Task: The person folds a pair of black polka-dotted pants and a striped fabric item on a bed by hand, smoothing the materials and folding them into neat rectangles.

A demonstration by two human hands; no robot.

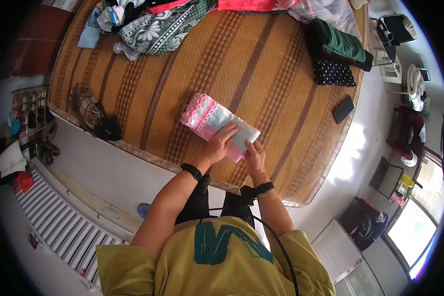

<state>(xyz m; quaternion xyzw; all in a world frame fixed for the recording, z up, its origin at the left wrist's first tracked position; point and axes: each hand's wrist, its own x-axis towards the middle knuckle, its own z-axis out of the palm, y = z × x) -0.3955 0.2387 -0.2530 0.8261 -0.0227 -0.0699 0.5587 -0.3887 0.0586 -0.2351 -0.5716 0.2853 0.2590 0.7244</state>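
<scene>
A folded cloth (217,120) in pink, white and pale blue lies on the woven mat, slanting from upper left to lower right. A scalloped pink-and-white lacy edge shows at its left end. My left hand (222,141) rests across the middle of the cloth with its fingers laid on top. At the cloth's right end, my right hand (254,157) pinches the edge between thumb and fingers. A pink flap sticks out below, between the two hands. What lies under the fingers is hidden.
A brown striped mat (148,98) covers the bed. Patterned clothes (158,32) are heaped at the far left; a dark green garment (338,42) and a polka-dot cloth (333,73) lie far right. A black phone (343,109) is near the right edge, a plaid bundle (86,108) at the left.
</scene>
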